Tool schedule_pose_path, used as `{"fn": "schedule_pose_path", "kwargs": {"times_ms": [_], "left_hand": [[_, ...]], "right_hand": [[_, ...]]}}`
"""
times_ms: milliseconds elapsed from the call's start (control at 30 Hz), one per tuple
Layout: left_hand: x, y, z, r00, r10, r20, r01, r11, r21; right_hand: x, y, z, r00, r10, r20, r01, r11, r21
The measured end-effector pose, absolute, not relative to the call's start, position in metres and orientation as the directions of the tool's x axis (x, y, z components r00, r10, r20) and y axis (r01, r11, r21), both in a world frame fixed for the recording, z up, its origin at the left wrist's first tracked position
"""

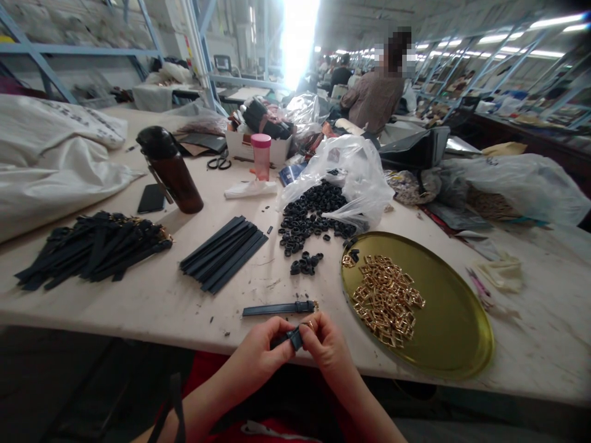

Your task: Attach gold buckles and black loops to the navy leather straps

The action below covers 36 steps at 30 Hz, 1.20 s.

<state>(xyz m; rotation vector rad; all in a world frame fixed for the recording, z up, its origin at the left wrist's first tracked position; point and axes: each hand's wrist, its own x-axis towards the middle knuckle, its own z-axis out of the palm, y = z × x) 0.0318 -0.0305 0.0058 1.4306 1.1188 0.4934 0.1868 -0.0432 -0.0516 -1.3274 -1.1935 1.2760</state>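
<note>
Over a long white work table [138, 307], everything is gathering around a round brass tray [462, 332], and a co-worker [373, 98] is sitting well beyond it with their back turned. Far left of the tray, a big white sack [50, 166] is sprawling over the table's end. Behind the tray, a clear plastic bag [355, 178] is slumping open beside a heap of small black loops [314, 212]. Left of that heap, a stack of dark strap strips [224, 253] is lying side by side, and further left a tangled pile of dark straps with gold fittings [92, 249] is spreading out. On the tray itself, a mound of gold rectangular buckles [385, 301] is sitting. Just left of the tray, a single dark strap with a gold buckle [279, 309] is lying near the table's front edge. Right below it, at that edge, the left hand [263, 351] and the right hand [325, 347] are curling close together, fingers and thumbs pinching a short piece of dark strap [290, 338] between them. Something small and gold is glinting at the right hand's fingertips [311, 325], though it is too small to identify.
</note>
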Motion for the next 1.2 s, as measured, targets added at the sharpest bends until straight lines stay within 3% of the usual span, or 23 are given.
{"fn": "schedule_pose_path", "kwargs": {"times_ms": [133,233,433,567,733,900,1200], "left_hand": [[0.034,-0.031,0.004,0.431,0.83,-0.354,0.289,0.245,0.926],[0.034,-0.03,0.005,0.408,0.828,-0.384,0.314,0.267,0.911],[0.035,-0.03,0.008,0.431,0.821,-0.375,0.334,0.241,0.911],[0.037,-0.032,0.01,0.429,0.779,-0.457,0.261,0.378,0.888],[0.035,-0.032,0.001,0.507,0.729,-0.46,0.15,0.452,0.88],[0.032,-0.035,-0.007,0.507,0.711,-0.488,0.232,0.433,0.871],[0.029,-0.037,-0.006,0.549,0.656,-0.518,0.233,0.475,0.849]], "right_hand": [[0.183,-0.043,-0.045,-0.061,0.974,-0.217,-0.134,-0.224,-0.965],[0.183,-0.046,-0.036,-0.144,0.966,-0.217,-0.23,-0.246,-0.942],[0.187,-0.052,-0.031,-0.227,0.932,-0.284,-0.238,-0.335,-0.912],[0.19,-0.05,-0.036,-0.191,0.917,-0.351,-0.249,-0.391,-0.886],[0.194,-0.052,-0.036,-0.118,0.967,-0.227,0.061,-0.221,-0.973],[0.198,-0.057,-0.032,-0.187,0.974,-0.128,0.325,-0.062,-0.944],[0.202,-0.06,-0.029,-0.274,0.952,-0.139,0.426,-0.009,-0.905]]}}
